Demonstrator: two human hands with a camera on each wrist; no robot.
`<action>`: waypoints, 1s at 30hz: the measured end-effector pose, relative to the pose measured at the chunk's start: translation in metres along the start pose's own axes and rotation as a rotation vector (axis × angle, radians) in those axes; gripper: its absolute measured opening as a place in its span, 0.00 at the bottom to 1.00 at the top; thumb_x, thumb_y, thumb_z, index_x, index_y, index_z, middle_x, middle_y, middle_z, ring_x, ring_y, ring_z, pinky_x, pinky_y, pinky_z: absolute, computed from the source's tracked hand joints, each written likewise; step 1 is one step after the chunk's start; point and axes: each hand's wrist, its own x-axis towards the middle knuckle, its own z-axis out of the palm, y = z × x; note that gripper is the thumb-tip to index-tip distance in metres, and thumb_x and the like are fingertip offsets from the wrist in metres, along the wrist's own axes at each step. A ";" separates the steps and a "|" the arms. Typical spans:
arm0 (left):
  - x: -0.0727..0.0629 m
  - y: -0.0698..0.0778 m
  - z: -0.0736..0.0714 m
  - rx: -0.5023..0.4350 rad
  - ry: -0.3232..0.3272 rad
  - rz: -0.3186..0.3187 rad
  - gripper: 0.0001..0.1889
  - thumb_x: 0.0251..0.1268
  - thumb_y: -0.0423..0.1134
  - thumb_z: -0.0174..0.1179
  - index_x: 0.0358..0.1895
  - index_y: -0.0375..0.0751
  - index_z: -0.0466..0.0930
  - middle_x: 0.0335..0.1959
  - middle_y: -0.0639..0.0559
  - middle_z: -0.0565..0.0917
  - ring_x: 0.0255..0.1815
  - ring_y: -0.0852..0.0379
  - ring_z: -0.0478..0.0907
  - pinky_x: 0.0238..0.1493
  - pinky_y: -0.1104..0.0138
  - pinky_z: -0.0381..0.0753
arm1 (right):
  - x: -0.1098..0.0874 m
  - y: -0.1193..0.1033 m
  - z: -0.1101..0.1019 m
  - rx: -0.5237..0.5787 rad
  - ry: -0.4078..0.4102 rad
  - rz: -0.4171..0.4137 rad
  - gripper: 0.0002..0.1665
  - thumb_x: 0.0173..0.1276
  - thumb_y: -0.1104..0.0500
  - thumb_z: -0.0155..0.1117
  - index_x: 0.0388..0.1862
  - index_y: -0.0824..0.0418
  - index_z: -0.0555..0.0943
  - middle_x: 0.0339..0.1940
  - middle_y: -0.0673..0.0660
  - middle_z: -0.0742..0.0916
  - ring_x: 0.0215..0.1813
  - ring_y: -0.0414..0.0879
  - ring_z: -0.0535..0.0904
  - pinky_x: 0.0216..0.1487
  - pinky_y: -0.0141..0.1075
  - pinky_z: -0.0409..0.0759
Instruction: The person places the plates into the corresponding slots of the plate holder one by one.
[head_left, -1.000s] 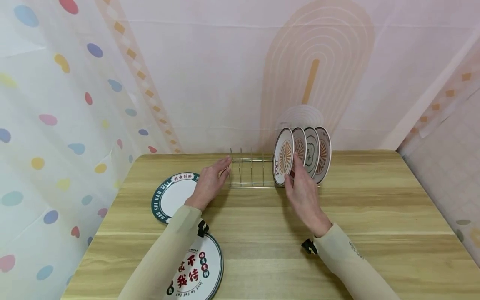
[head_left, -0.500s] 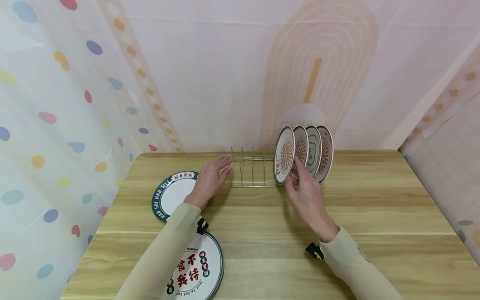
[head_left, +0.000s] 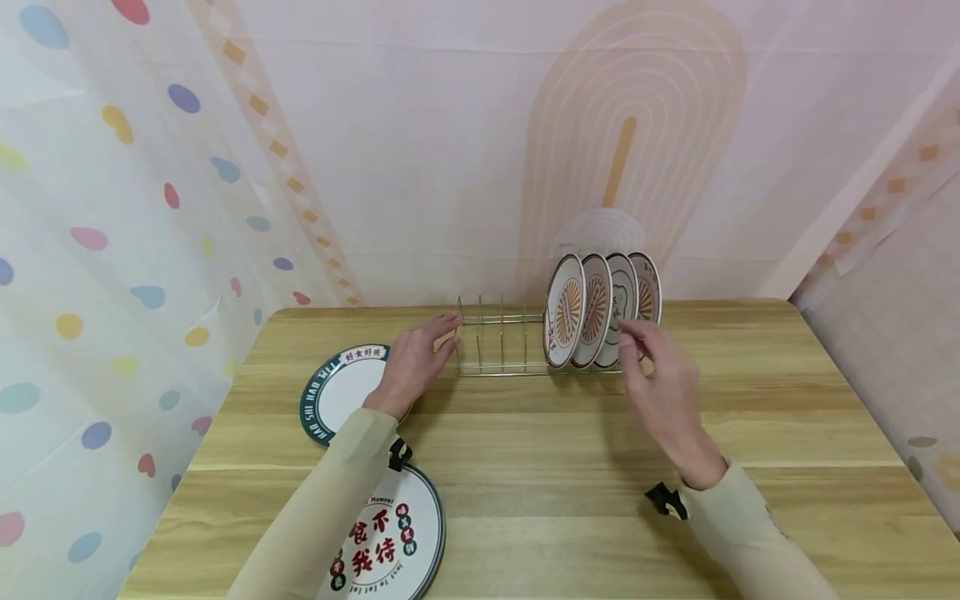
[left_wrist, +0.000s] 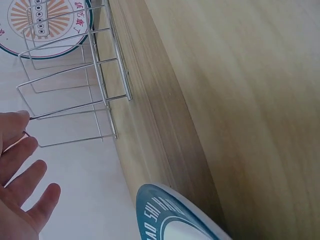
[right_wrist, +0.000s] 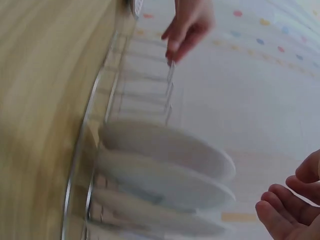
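Note:
A wire dish rack stands toward the back of the table. Several round patterned plates lean upright in its right part, while bare wire dividers show at its left. My left hand pinches the wire at the rack's left end; thumb and finger meet on that wire in the left wrist view, the other fingers spread. In front of the rightmost plates is my right hand, its fingers loosely bent. In the right wrist view it appears apart from the plates and holds nothing.
A green-rimmed plate lies flat left of the rack, partly behind the left hand. Nearer the front lies a stack of white plates with red lettering, partly covered by the left sleeve. A patterned cloth hangs behind the table.
My right hand has let go of the leftmost plates and moved right, across the front of the row. The left hand stays at the rack's end.

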 end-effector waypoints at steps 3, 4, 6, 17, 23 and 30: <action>0.000 0.001 -0.001 0.008 0.008 0.008 0.18 0.73 0.35 0.66 0.63 0.37 0.84 0.63 0.35 0.82 0.08 0.64 0.51 0.13 0.70 0.57 | 0.006 0.009 -0.009 -0.048 0.038 0.024 0.13 0.71 0.75 0.61 0.52 0.75 0.84 0.48 0.68 0.88 0.45 0.60 0.87 0.57 0.26 0.81; 0.000 0.001 -0.001 0.010 0.009 0.009 0.18 0.73 0.35 0.66 0.63 0.37 0.84 0.62 0.34 0.82 0.08 0.64 0.51 0.13 0.70 0.57 | 0.007 0.012 -0.012 -0.071 0.040 0.041 0.14 0.72 0.73 0.61 0.53 0.74 0.84 0.50 0.68 0.87 0.47 0.60 0.86 0.58 0.32 0.82; 0.000 0.001 -0.001 0.010 0.010 0.009 0.18 0.72 0.35 0.66 0.62 0.37 0.85 0.62 0.32 0.82 0.08 0.64 0.51 0.13 0.70 0.56 | 0.009 0.019 -0.017 -0.112 0.026 0.090 0.16 0.73 0.70 0.60 0.56 0.73 0.83 0.57 0.69 0.85 0.54 0.63 0.84 0.59 0.46 0.83; -0.011 0.002 -0.016 0.030 -0.061 0.002 0.19 0.78 0.41 0.62 0.65 0.38 0.82 0.65 0.35 0.81 0.49 0.39 0.87 0.50 0.48 0.86 | 0.017 0.049 -0.035 -0.187 -0.281 0.367 0.38 0.83 0.48 0.51 0.80 0.71 0.61 0.78 0.73 0.67 0.76 0.73 0.63 0.72 0.69 0.61; -0.026 0.001 -0.029 0.097 -0.156 0.033 0.25 0.77 0.48 0.61 0.69 0.39 0.78 0.68 0.37 0.79 0.66 0.37 0.78 0.67 0.44 0.76 | 0.014 0.054 -0.036 -0.115 -0.332 0.435 0.39 0.83 0.47 0.51 0.82 0.69 0.58 0.76 0.76 0.68 0.71 0.76 0.70 0.66 0.68 0.71; -0.043 -0.005 -0.042 0.153 -0.208 0.118 0.27 0.76 0.50 0.62 0.69 0.37 0.78 0.68 0.40 0.78 0.64 0.40 0.79 0.64 0.46 0.78 | 0.014 0.058 -0.035 -0.018 -0.351 0.445 0.37 0.85 0.51 0.50 0.82 0.69 0.56 0.79 0.72 0.66 0.71 0.74 0.71 0.66 0.64 0.74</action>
